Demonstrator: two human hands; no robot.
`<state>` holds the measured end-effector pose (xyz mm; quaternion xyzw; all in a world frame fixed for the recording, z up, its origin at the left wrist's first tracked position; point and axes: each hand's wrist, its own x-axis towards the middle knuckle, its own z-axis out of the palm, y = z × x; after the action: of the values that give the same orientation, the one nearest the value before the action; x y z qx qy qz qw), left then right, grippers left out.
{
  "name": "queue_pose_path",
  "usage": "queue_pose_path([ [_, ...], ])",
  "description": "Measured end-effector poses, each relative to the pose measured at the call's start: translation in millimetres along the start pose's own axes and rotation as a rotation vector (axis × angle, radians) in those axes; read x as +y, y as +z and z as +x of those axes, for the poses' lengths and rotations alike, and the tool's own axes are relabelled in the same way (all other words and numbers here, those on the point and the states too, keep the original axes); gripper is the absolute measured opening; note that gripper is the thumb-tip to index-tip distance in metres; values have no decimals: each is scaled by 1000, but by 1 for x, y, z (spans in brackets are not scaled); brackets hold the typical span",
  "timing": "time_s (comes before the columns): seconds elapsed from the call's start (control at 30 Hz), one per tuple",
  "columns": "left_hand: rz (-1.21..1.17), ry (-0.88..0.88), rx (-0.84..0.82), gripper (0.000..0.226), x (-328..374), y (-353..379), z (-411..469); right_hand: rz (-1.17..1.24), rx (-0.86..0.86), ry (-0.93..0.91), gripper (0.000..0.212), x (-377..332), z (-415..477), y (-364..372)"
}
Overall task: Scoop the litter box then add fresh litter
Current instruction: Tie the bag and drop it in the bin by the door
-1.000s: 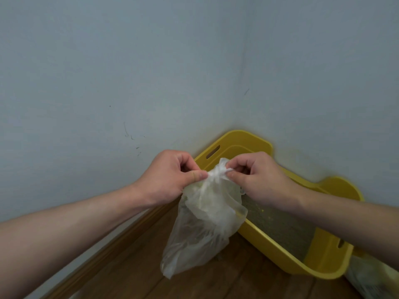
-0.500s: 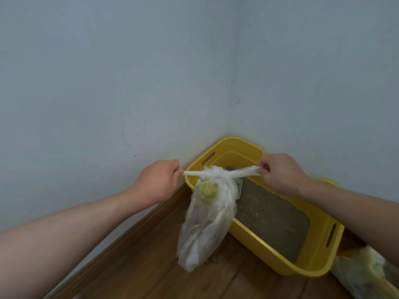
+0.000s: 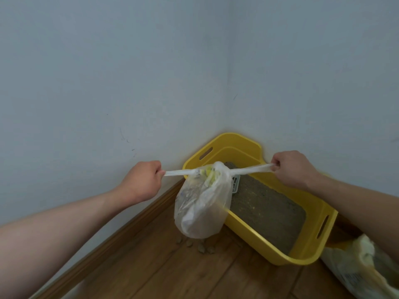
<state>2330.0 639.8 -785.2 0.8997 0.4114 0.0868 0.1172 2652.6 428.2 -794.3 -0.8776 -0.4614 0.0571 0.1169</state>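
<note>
A clear plastic waste bag (image 3: 200, 206) hangs in the air above the wooden floor, knotted at its top. My left hand (image 3: 143, 180) grips one twisted end of the bag. The other end is gripped by my right hand (image 3: 292, 168), and both ends are stretched taut to the sides. Behind the bag, a yellow litter box (image 3: 323, 216) sits in the room's corner with grey-brown litter (image 3: 265, 210) in it. A white scoop (image 3: 235, 183) peeks out from behind the bag, inside the box.
Pale blue walls meet in the corner behind the box. A wooden skirting board (image 3: 129, 223) runs along the left wall. A few spilled litter pellets (image 3: 200, 247) lie on the floor under the bag. A litter sack (image 3: 362, 270) lies at the lower right.
My hands were together at the bag's mouth. They have pulled apart sideways, drawing the two ends taut and tightening the knot. The view has shifted, showing more of the box.
</note>
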Motion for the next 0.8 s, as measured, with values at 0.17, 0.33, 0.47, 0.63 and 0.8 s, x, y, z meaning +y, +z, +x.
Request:
queue_pose_path([
  [0.17,-5,-7,-8,34,-1,-2,-3,0,-2,2,15,3,-3,-1],
  [0.33,-23,9,5,34,-2,-3,-5,1,-9,6,15,4,-4,-4],
  [0.47,-66,-5,20,34,2,-4,-6,29,-10,25,14,7,-3,-5],
  [0.63,-135,-15,55,32,6,-9,-8,85,-51,17,10,6,-4,-8],
  [0.8,-274,27,113,25,15,-23,-4,441,-147,61,7,-1,-14,-28],
])
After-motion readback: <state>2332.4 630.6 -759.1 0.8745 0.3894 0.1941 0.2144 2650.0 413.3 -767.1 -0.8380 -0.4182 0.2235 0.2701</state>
